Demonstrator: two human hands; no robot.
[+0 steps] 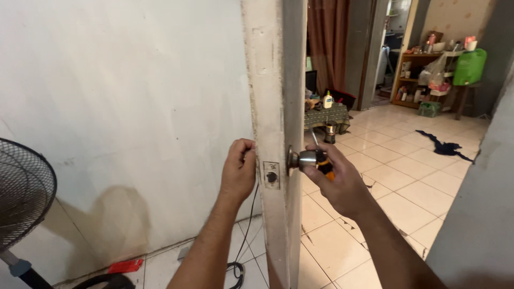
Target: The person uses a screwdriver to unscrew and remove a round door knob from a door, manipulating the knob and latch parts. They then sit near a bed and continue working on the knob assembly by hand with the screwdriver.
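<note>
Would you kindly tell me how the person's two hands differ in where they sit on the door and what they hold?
The left hand is curled at the near face of the white door, beside the latch plate; what it grips is hidden. The right hand reaches around the far side, holding the metal knob together with an orange-handled screwdriver. The left shows its back, the right its fingers. Both sit at latch height.

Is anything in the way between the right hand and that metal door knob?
Nothing visible. The right hand is already at the silver door knob, also holding an orange-handled screwdriver. The white door's edge separates it only from the left hand, which is on the other side.
</note>
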